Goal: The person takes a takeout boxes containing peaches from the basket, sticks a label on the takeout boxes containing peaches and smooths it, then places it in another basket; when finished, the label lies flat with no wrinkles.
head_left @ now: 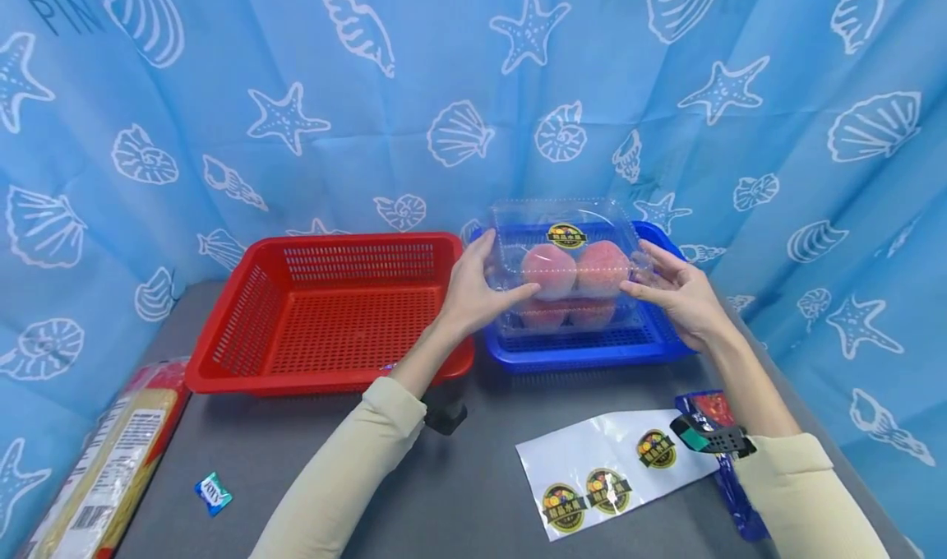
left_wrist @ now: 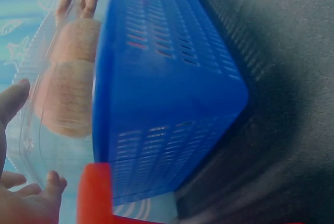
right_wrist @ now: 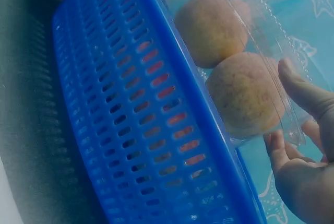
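Note:
A clear plastic clamshell box point(head_left: 570, 288) of peaches, with a round label on its lid, sits over the blue basket point(head_left: 592, 352). My left hand point(head_left: 477, 288) holds the box's left side, thumb at the front and fingers farther back. On the opposite side my right hand point(head_left: 676, 296) grips the box in the same way. Pink peaches point(right_wrist: 245, 96) show through the plastic in the right wrist view. From the left wrist, the box point(left_wrist: 62, 151) appears just past the basket's rim, with the left thumb point(left_wrist: 14, 98) beside its edge.
A red basket point(head_left: 355, 329) stands to the left, close to the blue one. A label sheet point(head_left: 584, 440) lies in front, partly over a blue packet point(head_left: 740, 493). A noodle pack point(head_left: 118, 460) and a small wrapped candy point(head_left: 214, 493) lie at the left. Behind hangs a blue curtain point(head_left: 414, 74).

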